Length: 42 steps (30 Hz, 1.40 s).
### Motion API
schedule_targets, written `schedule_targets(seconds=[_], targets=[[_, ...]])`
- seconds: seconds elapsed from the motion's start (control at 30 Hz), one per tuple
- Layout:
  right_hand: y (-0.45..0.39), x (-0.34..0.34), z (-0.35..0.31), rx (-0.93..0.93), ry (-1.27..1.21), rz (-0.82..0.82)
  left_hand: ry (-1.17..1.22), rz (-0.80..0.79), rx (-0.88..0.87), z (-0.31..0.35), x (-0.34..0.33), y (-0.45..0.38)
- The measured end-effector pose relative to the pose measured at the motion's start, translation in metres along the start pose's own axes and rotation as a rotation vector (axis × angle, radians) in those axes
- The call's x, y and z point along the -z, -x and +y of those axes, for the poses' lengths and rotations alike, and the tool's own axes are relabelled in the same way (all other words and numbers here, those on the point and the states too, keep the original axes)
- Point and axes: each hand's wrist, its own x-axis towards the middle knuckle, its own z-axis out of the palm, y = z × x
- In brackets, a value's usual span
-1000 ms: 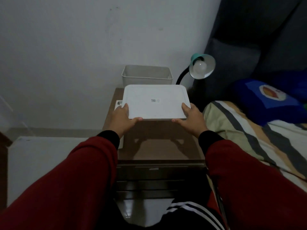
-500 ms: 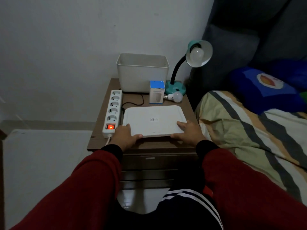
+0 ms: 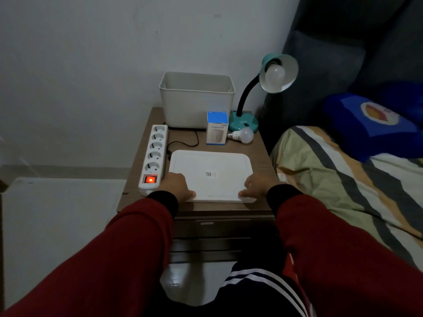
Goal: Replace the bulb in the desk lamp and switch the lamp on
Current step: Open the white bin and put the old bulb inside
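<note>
A teal desk lamp (image 3: 244, 121) stands at the back right of the bedside table (image 3: 258, 147). Its shade (image 3: 288, 65) faces me with an unlit white bulb (image 3: 275, 75) screwed in. A loose white bulb (image 3: 242, 135) lies on its side beside a small blue and white bulb box (image 3: 217, 128). A flat white lid (image 3: 210, 165) lies on the table's front half. My left hand (image 3: 176, 185) grips its near left corner and my right hand (image 3: 257, 185) its near right corner.
A white bin (image 3: 196, 99) without a lid stands at the back against the wall. A white power strip (image 3: 153, 154) with a glowing red switch (image 3: 150, 179) lies along the left edge, a black cable beside it. A bed (image 3: 343, 175) adjoins on the right.
The lid came down from in front of the bin onto the table's front half, both hands still on it. The lamp base, loose bulb and box came into sight.
</note>
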Motion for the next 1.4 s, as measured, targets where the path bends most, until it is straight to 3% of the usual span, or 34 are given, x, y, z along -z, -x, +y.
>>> schedule_targets(seconds=[0.2, 0.33, 0.57, 0.67, 0.97, 1.4], targets=[[-0.027, 0.033, -0.004, 0.012, 0.019, 0.017, -0.065, 0.049, -0.035, 0.012, 0.04, -0.022], [-0.048, 0.06, -0.006, 0.061, -0.079, 0.116, -0.059, 0.078, -0.041, 0.018, 0.068, -0.049], [-0.106, 0.082, 0.007, 0.152, -0.504, 0.524, -0.078, 0.077, -0.015, 0.026, 0.1, -0.107], [-0.135, 0.079, 0.014, 0.112, -0.625, 0.504, -0.064, 0.069, -0.012, 0.029, 0.103, -0.13], [-0.179, 0.064, 0.023, 0.061, -0.6, 0.413, -0.019, 0.006, 0.058, 0.03, 0.101, -0.165], [-0.119, 0.107, 0.016, 0.028, -0.664, 0.52, -0.118, 0.058, -0.016, 0.033, 0.15, -0.124]])
